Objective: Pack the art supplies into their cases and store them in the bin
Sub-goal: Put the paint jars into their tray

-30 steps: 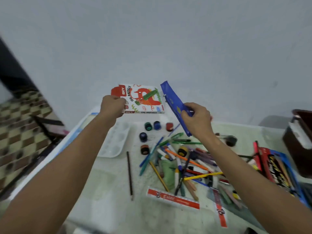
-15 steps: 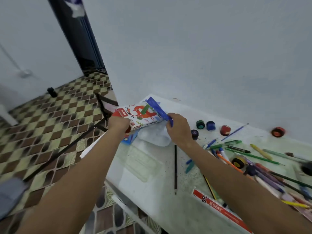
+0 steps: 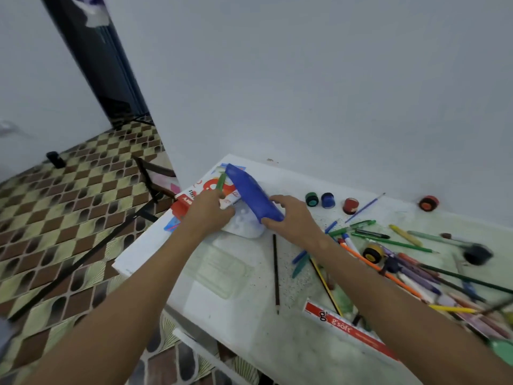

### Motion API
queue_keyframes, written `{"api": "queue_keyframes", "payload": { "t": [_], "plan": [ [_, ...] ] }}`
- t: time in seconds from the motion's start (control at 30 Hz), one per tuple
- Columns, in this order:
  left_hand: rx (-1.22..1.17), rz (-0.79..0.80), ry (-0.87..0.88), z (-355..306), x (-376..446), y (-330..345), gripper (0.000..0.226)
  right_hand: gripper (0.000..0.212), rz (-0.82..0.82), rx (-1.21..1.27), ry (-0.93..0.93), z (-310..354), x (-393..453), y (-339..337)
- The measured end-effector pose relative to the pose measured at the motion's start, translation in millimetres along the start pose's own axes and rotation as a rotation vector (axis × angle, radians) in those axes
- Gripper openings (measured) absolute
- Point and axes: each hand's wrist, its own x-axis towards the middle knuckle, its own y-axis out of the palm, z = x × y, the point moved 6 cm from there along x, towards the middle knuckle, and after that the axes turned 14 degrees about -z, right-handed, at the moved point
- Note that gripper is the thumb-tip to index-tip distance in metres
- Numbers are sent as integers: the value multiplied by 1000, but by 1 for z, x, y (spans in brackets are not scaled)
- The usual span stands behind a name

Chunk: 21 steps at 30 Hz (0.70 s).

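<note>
My left hand (image 3: pixel 208 211) holds the white and red oil pastels box (image 3: pixel 206 191) low over the table's far left corner. My right hand (image 3: pixel 291 218) grips the near end of a blue tray-like case (image 3: pixel 251 194), which tilts up and away over the box. Under both lies a white paint palette (image 3: pixel 244 225). Loose markers, pencils and pens (image 3: pixel 402 262) are scattered to the right. Small paint pots (image 3: pixel 327 200) stand near the wall.
A red and white box labelled g'soft (image 3: pixel 349 330) lies at the near edge. A black pencil (image 3: pixel 275 269) lies alone mid-table. A red pot (image 3: pixel 429 203) sits by the wall. Left of the white table (image 3: pixel 249 323) is checkered floor and a dark door.
Both hands have come down from mid-air toward the table's left corner with the box and the blue case. The camera swung left, so the right-side supplies slid out of view.
</note>
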Motion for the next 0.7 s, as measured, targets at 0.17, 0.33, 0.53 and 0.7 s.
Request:
{"api": "queue_keyframes", "payload": {
  "t": [0.17,0.33,0.53,0.7],
  "plan": [
    [-139,152,336,-89,-24,43,42,56,-180,-39,143,-40,-35,-91],
    [-249,156,492,-184,-58,82,35,51,-410,-183,302,-80,-102,-200],
    [-336,307,751,-280,-120,122,35,48,-646,-410,519,-117,-201,-305],
    [-328,479,866,-322,-165,154,45,66,-637,-521,753,-145,-264,-337]
  ]
}}
